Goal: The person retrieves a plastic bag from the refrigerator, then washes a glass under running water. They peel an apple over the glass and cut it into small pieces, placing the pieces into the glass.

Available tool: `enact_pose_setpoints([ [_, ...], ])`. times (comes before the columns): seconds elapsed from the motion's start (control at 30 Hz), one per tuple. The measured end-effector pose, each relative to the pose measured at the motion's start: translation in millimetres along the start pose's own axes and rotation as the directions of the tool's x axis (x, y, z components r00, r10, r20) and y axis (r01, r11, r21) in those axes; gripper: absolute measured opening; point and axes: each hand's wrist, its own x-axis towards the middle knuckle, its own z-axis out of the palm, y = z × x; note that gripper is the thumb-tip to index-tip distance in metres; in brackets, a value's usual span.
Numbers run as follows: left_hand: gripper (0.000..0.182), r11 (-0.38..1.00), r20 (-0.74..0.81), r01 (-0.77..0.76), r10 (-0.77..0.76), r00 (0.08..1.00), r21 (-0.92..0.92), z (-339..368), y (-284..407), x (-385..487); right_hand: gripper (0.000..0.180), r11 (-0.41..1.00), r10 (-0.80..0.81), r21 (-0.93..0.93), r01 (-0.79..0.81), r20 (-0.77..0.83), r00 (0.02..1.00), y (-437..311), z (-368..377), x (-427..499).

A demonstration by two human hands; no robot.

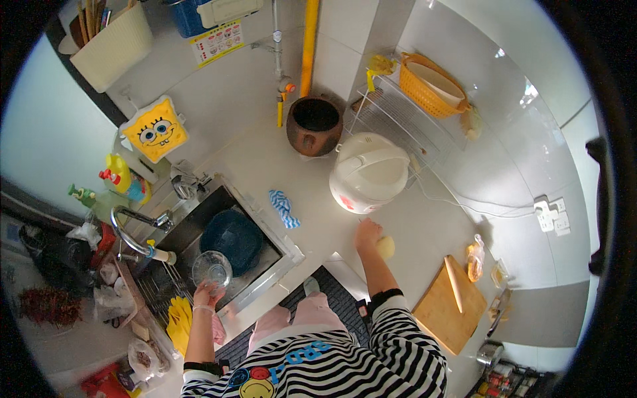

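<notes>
My left hand (209,294) holds a clear glass bowl (212,271) by its near rim, over the kitchen sink (266,271). Beneath and beyond it in the sink sits a dark blue plastic basin (234,239). The curved chrome faucet (130,234) stands to the left. My right hand (369,233) is on the counter in front of the white rice cooker (371,174), fingers curled; a thin item shows at the fingertips, too small to name. Beside that hand lies a pale yellow rounded thing (385,247), possibly a peeled potato. A blue-and-white striped cloth (284,209) lies between sink and cooker.
At right are a wooden cutting board (433,308) with a rolling pin (453,283) on it and a plastic-wrapped food item (475,258). A brown clay pot (314,127) and a wire rack (398,109) stand behind. Yellow rubber gloves (179,323) hang near the sink's left side.
</notes>
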Motion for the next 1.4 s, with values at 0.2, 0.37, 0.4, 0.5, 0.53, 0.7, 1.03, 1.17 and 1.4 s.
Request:
enact_pose_setpoints([
  [0.2, 0.048, 0.999, -0.04, -0.011, 0.013, 0.999, 0.052, 13.0, -1.1, -25.4, 0.029, 0.882, -0.22, 0.41, 0.234, -0.082, 0.972, -23.5, -3.3, -28.2],
  [0.37, 0.041, 0.999, -0.066, -0.008, 0.01, 0.998, 0.036, 16.3, 0.3, -29.6, 0.029, 0.772, -0.203, 0.56, 0.302, -0.232, 0.951, -58.4, -17.2, -53.2],
  [0.4, 0.045, 0.999, -0.083, -0.005, 0.009, 0.996, 0.054, 14.7, -0.8, -29.6, 0.033, 0.658, -0.171, 0.694, 0.291, -0.239, 0.956, -62.8, -21.3, -60.1],
  [0.5, 0.046, 1.0, -0.063, 0.018, -0.017, 0.998, 0.018, 9.6, 0.1, -23.5, 0.033, 0.567, -0.472, 0.483, 0.668, -0.474, 0.743, -63.2, -30.2, -83.5],
  [0.53, 0.045, 0.999, -0.045, 0.03, -0.031, 0.999, -0.013, 7.8, -0.6, -21.2, 0.034, 0.51, -0.559, 0.465, 0.723, -0.46, 0.69, -66.0, -30.4, -88.4],
  [0.7, 0.049, 1.0, -0.026, -0.007, 0.007, 1.0, 0.021, 4.8, 0.7, -15.4, 0.039, 0.299, -0.739, 0.469, 0.831, -0.437, 0.512, -91.5, -12.0, -88.1],
  [1.03, 0.044, 0.993, -0.038, -0.046, 0.05, 0.998, 0.106, 15.2, 20.2, -23.8, 0.026, 0.442, -0.707, 0.507, 0.74, -0.31, 0.635, -115.6, -10.9, -88.4],
  [1.17, 0.044, 0.978, -0.05, -0.064, 0.075, 0.996, 0.197, 21.4, 27.1, -32.4, 0.014, 0.19, -0.554, 0.657, 0.73, -0.542, 0.632, -188.3, -14.8, -102.7],
  [1.4, 0.039, 0.904, -0.076, -0.209, 0.254, 0.964, 0.372, 41.8, 31.5, -35.0, 0.036, 0.233, -0.652, 0.678, -0.697, 0.641, 0.406, -318.0, -6.7, -127.9],
])
